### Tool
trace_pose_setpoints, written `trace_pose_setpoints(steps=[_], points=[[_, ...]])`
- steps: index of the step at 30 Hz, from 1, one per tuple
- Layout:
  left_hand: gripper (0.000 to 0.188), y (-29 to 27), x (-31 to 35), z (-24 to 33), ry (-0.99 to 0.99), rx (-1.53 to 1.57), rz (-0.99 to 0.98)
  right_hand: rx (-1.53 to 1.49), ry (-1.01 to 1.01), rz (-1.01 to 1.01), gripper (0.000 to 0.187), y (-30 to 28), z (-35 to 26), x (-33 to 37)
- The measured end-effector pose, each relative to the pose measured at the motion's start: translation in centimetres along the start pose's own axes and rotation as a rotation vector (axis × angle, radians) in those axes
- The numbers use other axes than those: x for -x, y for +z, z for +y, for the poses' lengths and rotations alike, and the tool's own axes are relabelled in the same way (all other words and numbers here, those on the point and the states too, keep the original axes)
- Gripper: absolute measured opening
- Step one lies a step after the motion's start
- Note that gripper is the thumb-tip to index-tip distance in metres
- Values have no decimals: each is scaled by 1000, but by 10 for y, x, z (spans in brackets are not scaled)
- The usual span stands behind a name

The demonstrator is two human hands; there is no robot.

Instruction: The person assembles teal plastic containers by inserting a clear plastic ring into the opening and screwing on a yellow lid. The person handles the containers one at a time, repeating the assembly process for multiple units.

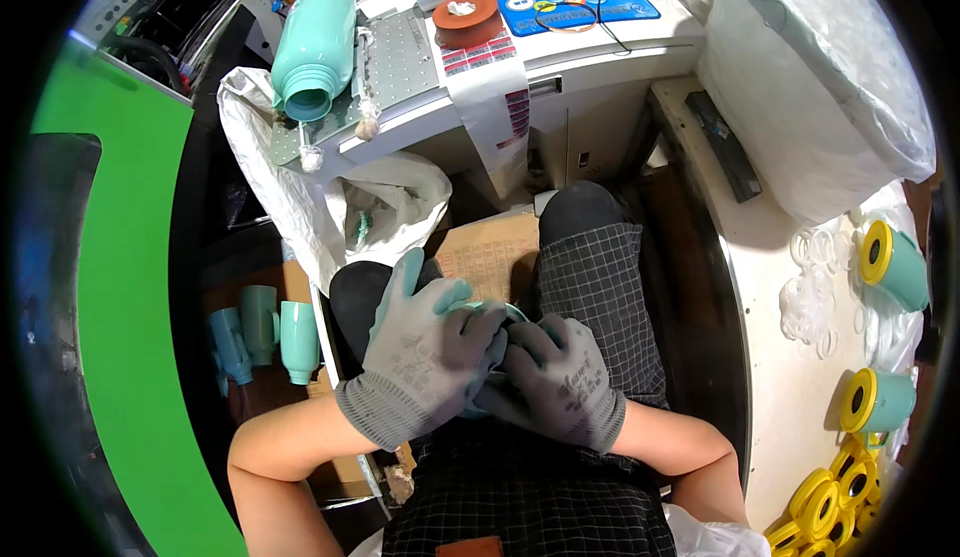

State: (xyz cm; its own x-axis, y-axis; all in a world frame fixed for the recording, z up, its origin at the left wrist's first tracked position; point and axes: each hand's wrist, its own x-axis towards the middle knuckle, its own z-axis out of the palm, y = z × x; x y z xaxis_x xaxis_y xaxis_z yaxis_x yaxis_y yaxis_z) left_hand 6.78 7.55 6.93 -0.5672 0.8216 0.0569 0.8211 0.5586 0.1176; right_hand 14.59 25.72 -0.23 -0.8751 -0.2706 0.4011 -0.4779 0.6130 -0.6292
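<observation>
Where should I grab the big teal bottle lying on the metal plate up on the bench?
Probably around the body of the teal bottle, coming from above. It lies on its side on the perforated metal plate, its open neck toward you, so the rounded sides are free. The neck is narrower but sits near the plate's edge.

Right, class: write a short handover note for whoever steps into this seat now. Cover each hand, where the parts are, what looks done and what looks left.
Left hand: gloved, grip closed over a teal part held above the lap.
Right hand: gloved, gripping the same part from the other side; the gloves hide most of it.
Parts: teal cups with yellow caps and loose yellow caps on the white table to the right, clear rings beside them; bare teal cups on the floor, left.
Done: some cups capped.
Left: the one in hand, probably the floor cups.
</observation>
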Motion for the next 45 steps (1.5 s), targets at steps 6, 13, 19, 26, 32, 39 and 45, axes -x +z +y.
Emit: trace_pose_setpoints(steps=[6,13,19,26,32,39,45], points=[[16,-8,-19,4,-82,105,84,69,-80,60,31,6,3,4],[19,-26,-51,-7,192,-38,-467,62,-88,66,32,-2,1,8],[15,-14,-50,6,52,-67,-439,65,-21,58,34,-1,3,16],[46,30,-36,2,93,713,248,-87,20,283,28,-18,33,62],[86,91,29,59,17,395,198,-601,906,213,84,-71,14,144],[38,49,-71,-33,104,603,546,-1334,1056,673,68,-71,52,192],[78,212,-155,-168,-912,974,529,-653,761,882,101,-53,64,156]])
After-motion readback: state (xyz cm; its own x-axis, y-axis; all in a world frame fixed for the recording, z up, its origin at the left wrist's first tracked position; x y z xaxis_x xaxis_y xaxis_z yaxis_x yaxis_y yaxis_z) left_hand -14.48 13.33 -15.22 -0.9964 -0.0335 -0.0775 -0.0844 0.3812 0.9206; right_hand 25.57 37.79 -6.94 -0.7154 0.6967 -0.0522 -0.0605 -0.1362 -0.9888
